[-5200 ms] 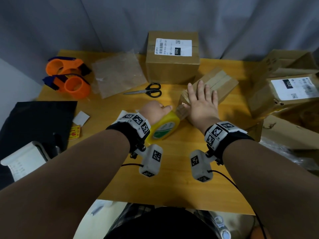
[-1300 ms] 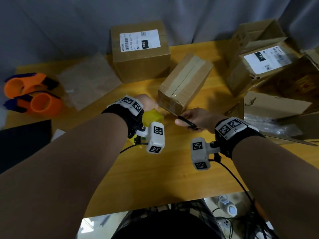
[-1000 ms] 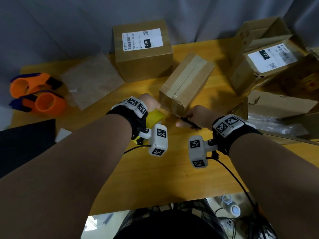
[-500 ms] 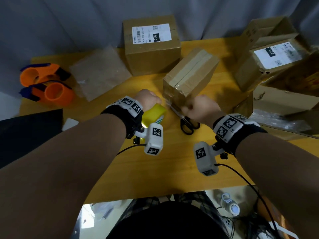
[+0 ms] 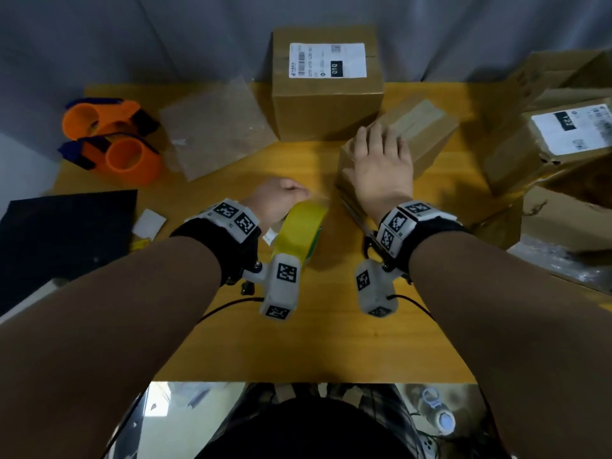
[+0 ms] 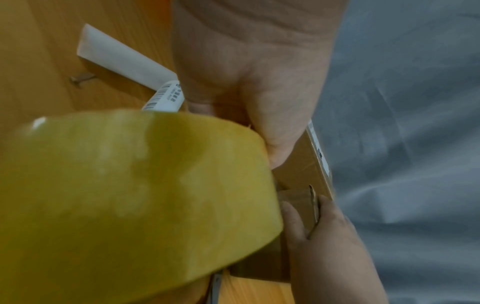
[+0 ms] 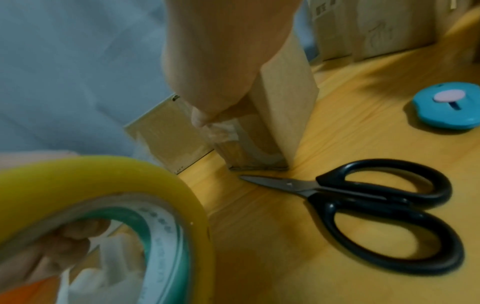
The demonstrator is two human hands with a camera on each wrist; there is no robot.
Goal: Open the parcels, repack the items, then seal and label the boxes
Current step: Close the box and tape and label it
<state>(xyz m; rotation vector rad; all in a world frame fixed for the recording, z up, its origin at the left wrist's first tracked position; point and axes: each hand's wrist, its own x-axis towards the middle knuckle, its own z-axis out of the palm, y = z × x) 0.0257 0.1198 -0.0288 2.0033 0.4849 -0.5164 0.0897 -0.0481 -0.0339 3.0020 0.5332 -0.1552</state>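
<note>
A small brown box [image 5: 427, 127] sealed with clear tape lies slanted at the table's middle right. My right hand [image 5: 381, 157] lies flat on its near top, fingers straight and spread. In the right wrist view the thumb touches the taped near end of the box [image 7: 285, 115]. Black-handled scissors [image 7: 363, 205] lie on the table just in front of that end, partly under my right wrist in the head view. My left hand [image 5: 281, 197] grips a yellow tape roll [image 5: 301, 230] left of the box, fingers [image 7: 64, 236] curled through its core.
A larger labelled box [image 5: 326, 94] stands at the back. Two orange tape dispensers [image 5: 112, 140] and a clear plastic bag [image 5: 215, 127] lie at the left. Opened cartons [image 5: 563, 137] crowd the right side. A blue box cutter [image 7: 446, 107] lies right of the scissors. A black mat [image 5: 66, 233] is near left.
My right hand held the scissors at the small box's near end, laid them on the table, and now rests flat on the box. The left hand still holds the roll.
</note>
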